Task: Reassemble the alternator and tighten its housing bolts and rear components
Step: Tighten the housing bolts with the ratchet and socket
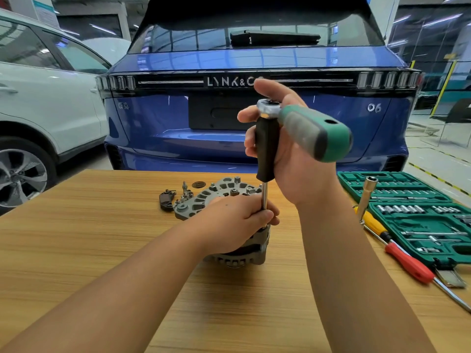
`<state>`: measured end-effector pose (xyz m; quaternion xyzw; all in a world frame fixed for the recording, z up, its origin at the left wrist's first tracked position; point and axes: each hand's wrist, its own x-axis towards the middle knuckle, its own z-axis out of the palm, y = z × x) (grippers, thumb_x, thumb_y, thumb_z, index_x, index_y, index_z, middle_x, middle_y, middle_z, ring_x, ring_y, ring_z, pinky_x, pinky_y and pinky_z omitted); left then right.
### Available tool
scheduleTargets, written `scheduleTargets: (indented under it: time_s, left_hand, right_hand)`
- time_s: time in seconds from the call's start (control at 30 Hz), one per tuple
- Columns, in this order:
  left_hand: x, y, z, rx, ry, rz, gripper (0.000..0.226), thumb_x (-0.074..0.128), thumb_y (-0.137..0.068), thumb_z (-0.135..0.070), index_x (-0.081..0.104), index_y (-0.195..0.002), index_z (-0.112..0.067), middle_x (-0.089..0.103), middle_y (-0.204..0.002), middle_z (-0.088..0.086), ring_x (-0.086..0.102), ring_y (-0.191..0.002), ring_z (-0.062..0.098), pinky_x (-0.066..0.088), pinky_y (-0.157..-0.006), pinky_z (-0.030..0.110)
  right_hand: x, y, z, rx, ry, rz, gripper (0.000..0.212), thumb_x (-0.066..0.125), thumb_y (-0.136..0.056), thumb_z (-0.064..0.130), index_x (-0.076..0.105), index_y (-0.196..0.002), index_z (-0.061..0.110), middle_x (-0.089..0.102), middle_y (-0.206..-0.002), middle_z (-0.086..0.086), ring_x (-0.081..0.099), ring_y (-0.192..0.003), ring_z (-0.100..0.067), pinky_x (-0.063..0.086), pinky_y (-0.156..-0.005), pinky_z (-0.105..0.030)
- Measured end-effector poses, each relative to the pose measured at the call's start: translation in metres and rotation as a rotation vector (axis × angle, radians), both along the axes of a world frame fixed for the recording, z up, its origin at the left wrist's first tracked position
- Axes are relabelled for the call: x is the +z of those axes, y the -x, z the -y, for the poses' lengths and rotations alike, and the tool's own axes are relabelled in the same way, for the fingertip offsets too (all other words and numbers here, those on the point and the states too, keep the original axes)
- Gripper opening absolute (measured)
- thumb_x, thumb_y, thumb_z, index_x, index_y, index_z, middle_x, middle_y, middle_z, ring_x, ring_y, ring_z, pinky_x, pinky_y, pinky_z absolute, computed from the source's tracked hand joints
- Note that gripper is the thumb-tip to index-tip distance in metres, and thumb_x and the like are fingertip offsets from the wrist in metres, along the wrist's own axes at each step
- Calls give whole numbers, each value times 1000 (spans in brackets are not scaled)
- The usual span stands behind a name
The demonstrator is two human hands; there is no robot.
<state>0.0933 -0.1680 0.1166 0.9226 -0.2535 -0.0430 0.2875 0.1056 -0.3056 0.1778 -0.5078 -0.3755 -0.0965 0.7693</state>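
On wooden table (76, 238), left hand (237, 222) clamps grey metal alternator (244, 253); raised right hand (288, 159) grips black-handled driver (266, 149) with green ratchet (305, 128).

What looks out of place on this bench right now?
A long silver socket leans on the green socket case instead of sitting in a slot, and two screwdrivers lie loose beside it. Nothing looks spilled or damaged.

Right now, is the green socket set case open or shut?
Open. The green socket set case lies flat on the table with its lid folded back, rows of sockets showing in both halves.
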Motion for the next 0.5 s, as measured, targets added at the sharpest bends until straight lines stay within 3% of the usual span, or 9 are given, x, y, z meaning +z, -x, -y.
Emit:
scheduleTargets:
  time_s: [0.1,0.17,0.27,0.33,0.43,0.5]
  left_hand:
    - [-1,-1,0,-2,-3,3,20,43,-107,-40,57,-119,-48,68,-112,-32,52,-102,-25,37,-83,8]
    - [-1,-1,-1,-7,-10,5,20,43,-106,-42,57,-118,-50,67,-110,-34,53,-102,-24,40,-85,10]
    - [1,0,-2,-34,-47,5,21,41,-107,-45,57,-119,-50,65,-107,-35,55,-103,-18,43,-93,18]
    - [4,1,-5,-51,-67,4,19,40,-107,-44,57,-109,-51,62,-97,-41,54,-94,-22,41,-84,15]
    - [8,3,-7,-65,-83,11,24,40,-108,-41,50,-88,-52,50,-80,-56,47,-80,-32,38,-66,5]
    - [10,4,-6,-73,-78,12,27,41,-108,-39,48,-86,-50,47,-75,-57,45,-77,-34,34,-66,-5]
  right_hand:
    - [-1,-1,3,94,-18,-70,25,44,-105,24,61,-123,23,64,-104,-12,65,-80,-17,54,-68,-30]
    - [-2,1,3,63,-67,-103,29,55,-98,29,57,-125,22,61,-101,-9,63,-78,-16,53,-67,-30]
    - [-2,8,-4,-301,-34,-22,36,70,-92,28,53,-123,21,63,-85,2,59,-72,-10,51,-67,-25]
    - [-2,14,-14,-544,10,47,37,75,-90,28,52,-118,21,63,-86,4,60,-71,-2,49,-67,-19]
    - [-1,21,-24,-663,22,132,31,77,-90,25,52,-107,24,61,-84,7,60,-69,3,48,-66,-15]
    - [0,21,-25,-701,21,157,27,77,-90,22,54,-101,23,60,-81,9,59,-70,3,48,-67,-14]
